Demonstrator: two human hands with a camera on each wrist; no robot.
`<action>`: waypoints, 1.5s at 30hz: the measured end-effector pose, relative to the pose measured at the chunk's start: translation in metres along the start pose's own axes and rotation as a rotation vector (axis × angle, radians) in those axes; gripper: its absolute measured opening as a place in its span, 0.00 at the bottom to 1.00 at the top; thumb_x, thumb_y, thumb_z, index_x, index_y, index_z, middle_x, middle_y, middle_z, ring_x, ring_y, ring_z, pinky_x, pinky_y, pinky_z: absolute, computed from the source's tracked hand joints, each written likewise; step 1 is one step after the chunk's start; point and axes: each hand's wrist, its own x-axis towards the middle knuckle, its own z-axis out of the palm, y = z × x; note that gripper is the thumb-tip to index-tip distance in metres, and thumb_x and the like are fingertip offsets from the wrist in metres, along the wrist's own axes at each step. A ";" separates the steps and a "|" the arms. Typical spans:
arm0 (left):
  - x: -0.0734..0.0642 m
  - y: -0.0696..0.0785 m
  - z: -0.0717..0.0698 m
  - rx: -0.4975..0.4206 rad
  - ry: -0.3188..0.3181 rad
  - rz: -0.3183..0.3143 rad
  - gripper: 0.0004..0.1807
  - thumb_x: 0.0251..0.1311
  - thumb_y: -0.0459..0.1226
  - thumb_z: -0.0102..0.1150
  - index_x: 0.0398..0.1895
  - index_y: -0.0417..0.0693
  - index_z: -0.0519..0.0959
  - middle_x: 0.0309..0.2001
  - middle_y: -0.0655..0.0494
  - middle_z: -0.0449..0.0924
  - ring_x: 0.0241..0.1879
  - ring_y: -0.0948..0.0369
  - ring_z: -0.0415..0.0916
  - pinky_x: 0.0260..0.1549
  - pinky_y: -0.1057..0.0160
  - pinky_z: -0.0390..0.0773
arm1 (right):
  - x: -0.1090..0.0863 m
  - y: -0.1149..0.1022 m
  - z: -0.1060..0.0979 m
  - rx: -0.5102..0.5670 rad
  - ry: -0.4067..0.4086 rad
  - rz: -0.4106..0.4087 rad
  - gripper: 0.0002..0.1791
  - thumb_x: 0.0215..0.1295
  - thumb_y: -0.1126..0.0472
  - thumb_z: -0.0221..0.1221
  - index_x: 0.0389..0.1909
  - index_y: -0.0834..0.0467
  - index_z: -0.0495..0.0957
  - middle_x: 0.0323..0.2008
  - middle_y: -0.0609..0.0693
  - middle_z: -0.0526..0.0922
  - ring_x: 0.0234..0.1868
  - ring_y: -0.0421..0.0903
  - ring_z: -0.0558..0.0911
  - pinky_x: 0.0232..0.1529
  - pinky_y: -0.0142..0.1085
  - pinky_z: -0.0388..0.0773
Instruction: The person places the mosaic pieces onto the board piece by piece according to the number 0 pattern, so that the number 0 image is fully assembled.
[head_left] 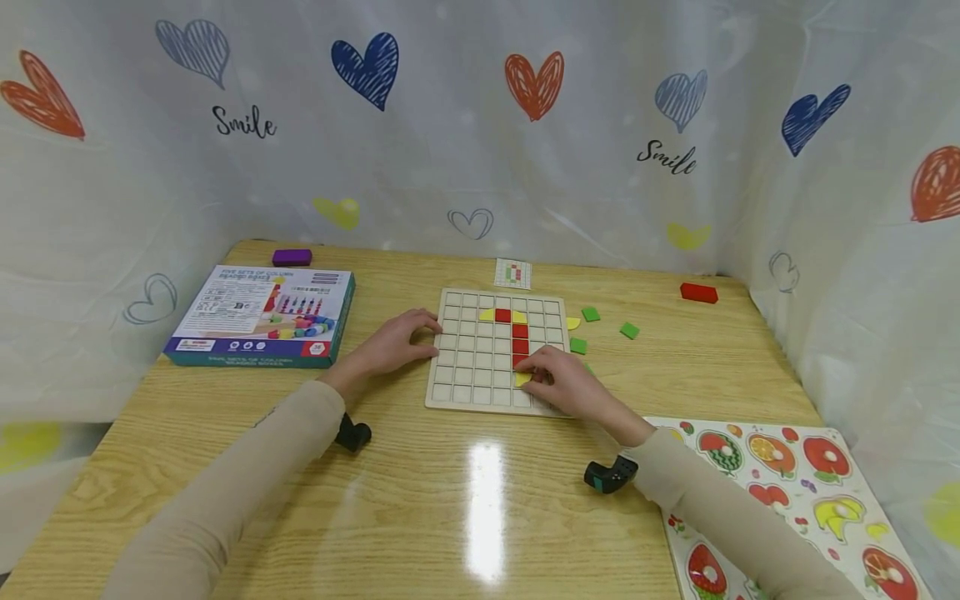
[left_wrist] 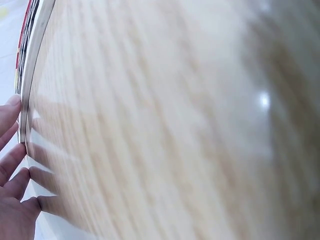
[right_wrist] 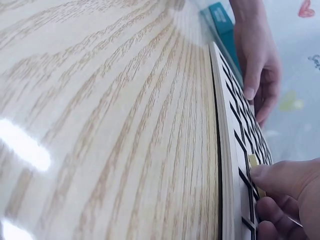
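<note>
- Evidently glossy, the light wood-grain table (head_left: pixel 420 500) throws back a bright strip of light near its front.
- Behind it and along both sides hangs a pale curtain (head_left: pixel 427 167) printed with red, blue, grey and yellow hearts and the word "Smile".
- A square, pale wooden grid board (head_left: pixel 474 362) lies flat near the table's middle, red square tiles (head_left: pixel 521 332) and small yellow pieces (head_left: pixel 487 315) on it.
- Fingers slightly apart, the left hand (head_left: pixel 401 340) touches the board's left edge.
- The right hand (head_left: pixel 561 379) pinches a small yellow piece (head_left: pixel 522 378) between thumb and fingers, over the board's lower right part.
- Green square tiles (head_left: pixel 591 313) lie right of the board; a small printed card (head_left: pixel 513 273) lies just behind it.
- Toward the back are a purple block (head_left: pixel 292 257), left, and a red block (head_left: pixel 699 292), right.
- A flat teal-edged printed box (head_left: pixel 255 354) lies left; a white fruit-picture board (head_left: pixel 851 483) lies front right, partly under the right sleeve (head_left: pixel 720 508).
</note>
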 end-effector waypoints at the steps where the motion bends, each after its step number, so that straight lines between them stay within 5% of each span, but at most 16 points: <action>1: 0.000 0.000 0.000 0.001 0.000 0.000 0.19 0.65 0.40 0.62 0.57 0.43 0.76 0.69 0.43 0.64 0.72 0.46 0.53 0.70 0.46 0.53 | 0.000 -0.001 0.000 0.001 0.002 -0.001 0.14 0.64 0.63 0.64 0.51 0.59 0.82 0.42 0.50 0.80 0.36 0.41 0.75 0.37 0.35 0.75; 12: -0.001 0.002 -0.001 0.000 -0.004 -0.016 0.19 0.64 0.40 0.62 0.56 0.44 0.77 0.68 0.44 0.64 0.72 0.48 0.53 0.71 0.47 0.53 | 0.001 0.001 0.001 0.007 0.006 0.011 0.10 0.66 0.64 0.61 0.47 0.57 0.84 0.46 0.49 0.80 0.47 0.45 0.79 0.47 0.42 0.77; 45: -0.001 0.002 -0.001 0.002 -0.003 -0.010 0.19 0.65 0.40 0.62 0.57 0.43 0.76 0.68 0.44 0.65 0.72 0.47 0.55 0.70 0.47 0.54 | -0.004 0.006 0.000 0.031 0.126 0.041 0.08 0.66 0.60 0.63 0.44 0.54 0.86 0.42 0.46 0.81 0.37 0.41 0.77 0.38 0.36 0.78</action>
